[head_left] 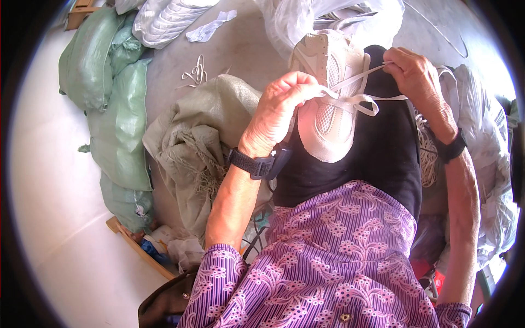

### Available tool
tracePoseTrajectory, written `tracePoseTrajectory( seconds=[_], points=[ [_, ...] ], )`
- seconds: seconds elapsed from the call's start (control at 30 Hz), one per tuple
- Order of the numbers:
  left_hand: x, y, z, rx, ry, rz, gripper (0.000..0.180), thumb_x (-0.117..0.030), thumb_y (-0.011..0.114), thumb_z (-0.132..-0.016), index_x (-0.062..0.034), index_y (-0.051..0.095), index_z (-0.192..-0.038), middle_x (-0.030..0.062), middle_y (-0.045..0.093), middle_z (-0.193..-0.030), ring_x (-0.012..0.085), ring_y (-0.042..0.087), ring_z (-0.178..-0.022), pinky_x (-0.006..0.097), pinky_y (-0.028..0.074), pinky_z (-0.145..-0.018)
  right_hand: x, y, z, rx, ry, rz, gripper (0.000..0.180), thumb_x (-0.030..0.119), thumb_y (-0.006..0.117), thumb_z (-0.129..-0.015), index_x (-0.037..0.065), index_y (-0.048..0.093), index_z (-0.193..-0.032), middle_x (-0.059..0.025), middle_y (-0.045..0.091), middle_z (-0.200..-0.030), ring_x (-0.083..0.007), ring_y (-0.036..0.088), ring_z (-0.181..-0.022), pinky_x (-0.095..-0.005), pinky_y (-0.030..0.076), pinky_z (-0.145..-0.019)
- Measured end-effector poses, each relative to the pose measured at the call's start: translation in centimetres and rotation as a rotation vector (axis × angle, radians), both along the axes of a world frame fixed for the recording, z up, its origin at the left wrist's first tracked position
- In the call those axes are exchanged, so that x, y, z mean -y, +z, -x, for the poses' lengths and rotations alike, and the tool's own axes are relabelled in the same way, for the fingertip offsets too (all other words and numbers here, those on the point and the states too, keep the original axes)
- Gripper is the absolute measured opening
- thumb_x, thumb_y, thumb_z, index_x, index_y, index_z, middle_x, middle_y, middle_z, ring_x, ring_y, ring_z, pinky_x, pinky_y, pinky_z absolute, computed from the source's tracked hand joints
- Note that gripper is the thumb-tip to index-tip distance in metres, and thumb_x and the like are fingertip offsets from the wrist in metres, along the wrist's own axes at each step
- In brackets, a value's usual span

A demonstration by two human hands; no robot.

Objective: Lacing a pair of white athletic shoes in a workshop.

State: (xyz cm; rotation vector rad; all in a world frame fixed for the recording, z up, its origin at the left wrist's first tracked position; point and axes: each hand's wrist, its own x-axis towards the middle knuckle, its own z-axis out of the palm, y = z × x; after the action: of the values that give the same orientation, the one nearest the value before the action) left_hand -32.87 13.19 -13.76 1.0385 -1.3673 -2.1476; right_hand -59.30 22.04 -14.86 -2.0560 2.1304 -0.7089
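Nearest, a purple patterned garment (333, 262) fills the lower frame, with black cloth (383, 153) over the lap above it. On that lap rests a white sneaker (331, 93), toe pointing toward the body. The left hand (279, 109) is closed around the shoe's side, fingers curled over the edge by the eyelets and pinching one end of the white lace (355, 99). The right hand (418, 74) is closed too, gripping the other run of lace between thumb and fingers and drawing it taut across the tongue.

In my judgement the lace could slip from the right pinch if tension rises, or pull unevenly through the eyelets and leave one end short; the shoe might also roll off the lap, since only the left hand steadies it.

Further off lie a crumpled woven sack (191, 136) and green sacks (109, 98) on the pale floor (54, 218), loose white laces (197, 71) beyond, and clear plastic bags (481, 136) to the right.

The shoe's heel is hidden behind plastic, the eyelets under the left fingers cannot be seen, and the clutter near the wooden pallet edge (142, 249) is too small to identify.
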Motion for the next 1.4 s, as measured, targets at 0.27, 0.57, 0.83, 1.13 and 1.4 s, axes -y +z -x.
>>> tracePoseTrajectory(
  seconds=[0.27, 0.57, 0.83, 1.13, 1.4],
  points=[
    [-0.1, 0.0, 0.2, 0.011, -0.034, 0.116, 0.014, -0.019, 0.058, -0.086, -0.0069, 0.065, -0.09, -0.0058, 0.054, -0.075, 0.0022, 0.044, -0.069, 0.017, 0.035, -0.062, -0.3, 0.2, 2.2, 0.044, -0.123, -0.036, 0.009, 0.013, 0.063, -0.08, 0.007, 0.059, -0.083, -0.0106, 0.061, -0.073, -0.0302, 0.063, -0.072, -0.0371, 0.049, -0.064],
    [-0.5, -1.5, 0.8, 0.096, -0.124, 0.793, 0.009, -0.012, 0.068, -0.086, -0.0047, 0.062, -0.089, -0.0046, 0.051, -0.08, 0.0055, 0.046, -0.068, 0.023, 0.042, -0.062, -1.3, 0.1, 0.9, 0.16, -0.139, -0.081, 0.013, 0.014, 0.064, -0.08, 0.005, 0.056, -0.085, -0.0133, 0.062, -0.078, -0.0342, 0.062, -0.076, -0.0396, 0.048, -0.065],
    [-0.5, -1.9, 0.0, 0.01, -0.019, 0.373, 0.012, -0.02, 0.058, -0.094, -0.0075, 0.059, -0.096, -0.0081, 0.051, -0.081, 0.0014, 0.043, -0.074, 0.017, 0.036, -0.066, -2.2, 1.9, -0.7, 0.292, -0.126, -0.087, 0.016, 0.015, 0.063, -0.081, 0.004, 0.057, -0.092, -0.0149, 0.063, -0.077, -0.0349, 0.063, -0.077, -0.041, 0.049, -0.066],
    [-1.1, -2.4, 0.5, 0.045, -0.008, 0.51, 0.035, -0.032, 0.073, -0.081, -0.0058, 0.056, -0.097, -0.0026, 0.05, -0.083, 0.0059, 0.045, -0.073, 0.021, 0.041, -0.067, -2.3, 1.2, -1.7, 0.083, 0.225, -0.109, 0.012, 0.016, 0.065, -0.075, 0.005, 0.059, -0.075, -0.0095, 0.06, -0.07, -0.0304, 0.06, -0.07, -0.04, 0.047, -0.066],
    [-1.2, -2.2, 0.8, 0.136, -0.098, 0.748, 0.053, -0.028, 0.086, -0.067, -0.0073, 0.054, -0.103, -0.0057, 0.045, -0.083, 0.0049, 0.038, -0.07, 0.02, 0.039, -0.065, -2.3, -0.4, 2.9, -0.288, 0.007, -0.065, 0.009, 0.014, 0.055, -0.08, 0.006, 0.054, -0.077, -0.012, 0.059, -0.075, -0.0301, 0.061, -0.074, -0.0436, 0.047, -0.068]
  ],
)
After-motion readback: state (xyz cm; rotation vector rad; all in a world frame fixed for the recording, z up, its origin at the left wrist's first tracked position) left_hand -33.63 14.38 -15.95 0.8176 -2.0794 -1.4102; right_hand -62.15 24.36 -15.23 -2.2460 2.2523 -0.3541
